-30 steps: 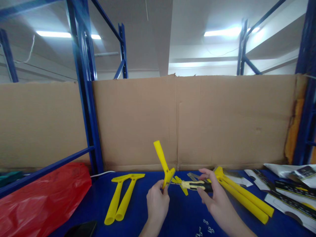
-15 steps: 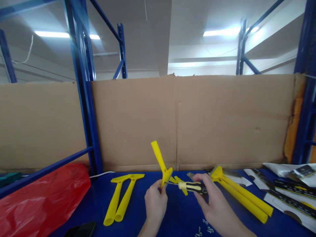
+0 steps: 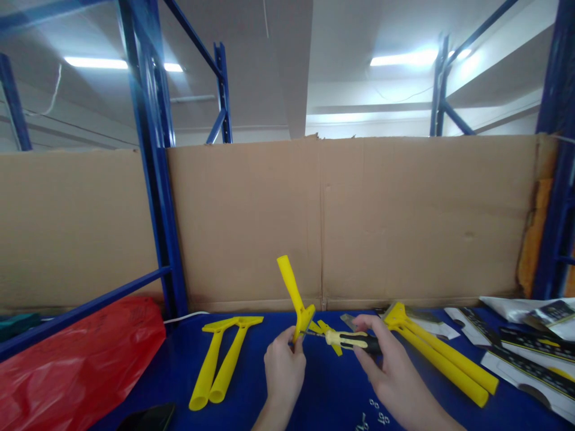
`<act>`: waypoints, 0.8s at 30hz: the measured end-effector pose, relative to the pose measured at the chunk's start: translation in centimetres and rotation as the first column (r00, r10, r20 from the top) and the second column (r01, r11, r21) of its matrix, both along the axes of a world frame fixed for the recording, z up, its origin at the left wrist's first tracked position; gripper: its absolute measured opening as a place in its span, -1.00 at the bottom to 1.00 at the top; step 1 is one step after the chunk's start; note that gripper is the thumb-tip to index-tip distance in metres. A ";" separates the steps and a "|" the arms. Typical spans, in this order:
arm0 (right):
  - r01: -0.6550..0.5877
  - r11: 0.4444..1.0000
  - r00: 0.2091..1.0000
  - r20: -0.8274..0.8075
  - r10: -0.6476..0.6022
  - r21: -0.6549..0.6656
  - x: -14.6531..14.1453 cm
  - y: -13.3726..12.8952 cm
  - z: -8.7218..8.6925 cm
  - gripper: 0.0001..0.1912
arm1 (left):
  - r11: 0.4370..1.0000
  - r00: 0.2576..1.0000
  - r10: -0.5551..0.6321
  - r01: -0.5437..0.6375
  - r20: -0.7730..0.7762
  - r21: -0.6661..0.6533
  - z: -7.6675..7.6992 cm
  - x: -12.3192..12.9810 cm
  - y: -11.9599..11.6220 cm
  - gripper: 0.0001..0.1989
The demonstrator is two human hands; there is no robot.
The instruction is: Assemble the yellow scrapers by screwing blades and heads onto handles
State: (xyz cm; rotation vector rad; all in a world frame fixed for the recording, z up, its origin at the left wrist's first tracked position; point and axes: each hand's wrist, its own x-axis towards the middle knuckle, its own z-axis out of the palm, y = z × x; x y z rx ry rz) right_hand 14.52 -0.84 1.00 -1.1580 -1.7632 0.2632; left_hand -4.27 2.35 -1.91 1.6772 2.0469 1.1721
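Observation:
My left hand (image 3: 286, 364) is closed on the head end of a yellow scraper (image 3: 291, 287), whose tubular handle points up and away to the left. In my right hand (image 3: 390, 365) is a screwdriver (image 3: 348, 340) with a cream and black handle, gripped between thumb and fingers. Its shaft points left and its tip reaches the scraper head beside my left fingertips; the exact contact is too small to tell. Behind the screwdriver lie small yellow plastic pieces (image 3: 336, 347) on the blue table. Small screws and nuts (image 3: 380, 413) lie below my right hand.
Two yellow scraper handles (image 3: 228, 362) lie to the left, two more scrapers (image 3: 442, 356) to the right. A red plastic bag (image 3: 85, 359) and a dark phone-like object (image 3: 147, 417) are at left. Black-and-white packages (image 3: 525, 371) lie far right. A cardboard wall (image 3: 251, 221) stands behind.
The screwdriver and my right hand have shifted very slightly to the right. The left hand and its scraper are almost unchanged.

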 end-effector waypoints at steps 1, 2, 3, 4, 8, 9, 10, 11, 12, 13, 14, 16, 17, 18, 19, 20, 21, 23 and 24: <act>0.012 1.000 1.000 -0.005 -0.012 -0.012 0.1 0.1 -0.1 -0.78 | 1.000 1.000 0.000 0.000 -0.002 0.003 0.0 0.0 0.0 -0.78; 0.029 0.999 1.000 -0.007 -0.029 -0.030 0.2 0.3 -0.2 -0.79 | 1.000 1.000 -0.004 0.004 -0.004 0.006 0.0 0.0 0.0 -0.78; 0.044 0.998 0.999 -0.007 -0.044 -0.053 0.3 0.4 -0.3 -0.78 | 1.000 1.000 -0.009 0.009 -0.004 0.008 0.0 0.0 -0.1 -0.78; 0.052 0.995 0.999 -0.009 -0.053 -0.079 0.4 0.6 -0.4 -0.75 | 1.000 1.000 -0.014 0.014 -0.003 0.010 0.0 0.1 -0.1 -0.78; 0.050 0.994 0.997 -0.052 -0.055 -0.093 0.4 0.9 -1.0 -0.70 | 1.000 1.000 -0.007 0.007 0.001 0.017 0.2 0.0 -0.2 -0.79; 0.047 0.997 0.997 -0.065 -0.051 -0.063 0.4 0.9 -1.1 -0.70 | 1.000 1.000 -0.004 0.004 0.000 0.019 0.2 0.0 -0.2 -0.79; 0.041 0.998 0.996 -0.077 -0.044 -0.037 0.3 0.8 -1.1 -0.68 | 1.000 1.000 -0.001 0.001 -0.001 0.018 0.2 0.0 -0.2 -0.79; 0.028 0.999 0.996 -0.085 -0.030 -0.023 0.2 0.8 -1.2 -0.67 | 1.000 1.000 0.003 -0.003 -0.003 0.017 0.2 0.0 -0.1 -0.79; 0.015 1.000 0.996 -0.088 -0.017 -0.022 0.2 0.8 -1.1 -0.66 | 1.000 1.000 0.006 -0.006 -0.003 0.015 0.2 0.0 -0.1 -0.79; 0.005 0.999 0.996 -0.084 -0.008 -0.035 0.2 0.7 -1.1 -0.67 | 1.000 1.000 0.008 -0.008 -0.003 0.012 0.1 0.0 -0.1 -0.79; 0.006 0.999 0.997 -0.076 -0.009 -0.052 0.2 0.7 -0.9 -0.68 | 1.000 1.000 0.008 -0.008 -0.005 0.008 0.1 0.0 0.0 -0.79; 0.033 0.996 0.998 -0.043 -0.037 -0.079 0.4 0.6 -0.6 -0.70 | 1.000 1.000 0.003 -0.003 -0.008 0.009 0.0 0.0 -0.1 -0.78; 0.052 0.994 0.998 -0.024 -0.054 -0.092 0.5 0.5 -0.5 -0.70 | 1.000 1.000 -0.001 0.001 -0.011 0.012 0.0 0.1 -0.1 -0.78; 0.067 0.992 0.998 -0.011 -0.069 -0.110 0.5 0.5 -0.3 -0.70 | 1.000 1.000 -0.003 0.003 -0.015 0.014 0.0 0.1 -0.1 -0.77; 0.075 0.989 0.997 -0.004 -0.076 -0.130 0.6 0.4 -0.2 -0.69 | 1.000 1.000 -0.003 0.003 -0.019 0.018 0.0 0.1 -0.2 -0.77; 0.076 0.986 0.997 -0.006 -0.078 -0.148 0.6 0.4 -0.2 -0.67 | 1.000 1.000 0.000 0.001 -0.024 0.022 0.0 0.1 -0.2 -0.76; 0.073 0.985 0.997 -0.013 -0.076 -0.158 0.5 0.4 -0.2 -0.66 | 1.000 1.000 0.002 -0.001 -0.029 0.026 0.0 0.1 -0.2 -0.77; 0.076 0.987 0.996 -0.040 -0.083 -0.139 0.3 0.3 -0.4 -0.66 | 0.999 0.999 0.007 -0.006 -0.034 0.036 0.0 0.1 -0.2 -0.78; 0.081 0.990 0.995 -0.053 -0.088 -0.116 0.1 0.3 -0.5 -0.67 | 0.999 0.999 0.009 -0.007 -0.032 0.042 0.1 0.0 -0.2 -0.78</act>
